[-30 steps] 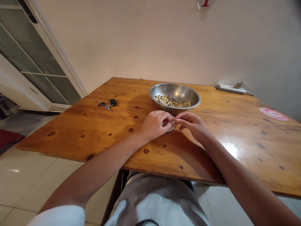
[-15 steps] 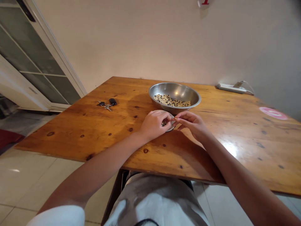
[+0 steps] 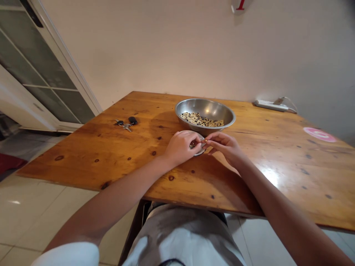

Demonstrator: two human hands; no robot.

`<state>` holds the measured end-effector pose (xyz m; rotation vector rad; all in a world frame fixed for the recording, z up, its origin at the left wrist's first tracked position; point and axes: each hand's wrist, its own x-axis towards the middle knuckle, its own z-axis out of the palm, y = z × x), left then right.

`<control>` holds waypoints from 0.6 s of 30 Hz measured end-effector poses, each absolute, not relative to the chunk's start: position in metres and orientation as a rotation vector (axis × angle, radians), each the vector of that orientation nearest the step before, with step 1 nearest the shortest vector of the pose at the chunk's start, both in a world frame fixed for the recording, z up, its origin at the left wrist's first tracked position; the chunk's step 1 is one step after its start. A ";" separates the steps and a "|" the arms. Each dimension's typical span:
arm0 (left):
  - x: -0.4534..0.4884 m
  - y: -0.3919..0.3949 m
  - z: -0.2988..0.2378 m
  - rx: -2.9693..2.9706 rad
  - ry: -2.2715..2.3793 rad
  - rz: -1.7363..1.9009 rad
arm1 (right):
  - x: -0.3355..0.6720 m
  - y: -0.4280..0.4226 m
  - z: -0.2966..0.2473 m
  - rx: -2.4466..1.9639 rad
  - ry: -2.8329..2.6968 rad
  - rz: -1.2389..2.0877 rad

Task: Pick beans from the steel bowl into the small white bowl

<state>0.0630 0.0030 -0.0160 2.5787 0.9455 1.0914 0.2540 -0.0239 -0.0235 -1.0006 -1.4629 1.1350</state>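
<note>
A steel bowl point(image 3: 219, 108) holding mixed pale and dark beans point(image 3: 202, 119) stands on the wooden table point(image 3: 116, 151). Just in front of it lies a small round dish point(image 3: 200, 151) with a few beans in it, mostly covered by my hands. My left hand point(image 3: 181, 147) curls over the dish with its fingers bent down into it. My right hand point(image 3: 226, 146) meets it from the right, thumb and fingers pinched together at the dish's edge. What either hand pinches is too small to make out.
A bunch of keys with a black fob point(image 3: 127, 122) lies at the table's left. A white power strip point(image 3: 273, 106) sits by the wall at the back right. A pink round sticker point(image 3: 319, 134) marks the right side. A glass-panelled door point(image 3: 41, 74) stands at left.
Both hands stay at the small dish with only slight finger movement. The view has shifted a little.
</note>
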 end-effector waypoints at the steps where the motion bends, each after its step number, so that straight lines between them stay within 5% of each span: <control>1: 0.063 0.003 -0.016 2.580 0.946 1.091 | 0.254 -0.024 -0.024 -1.000 -1.471 1.131; 18: 0.063 0.002 -0.015 2.578 0.952 1.059 | 0.249 -0.025 -0.022 -1.012 -1.495 1.105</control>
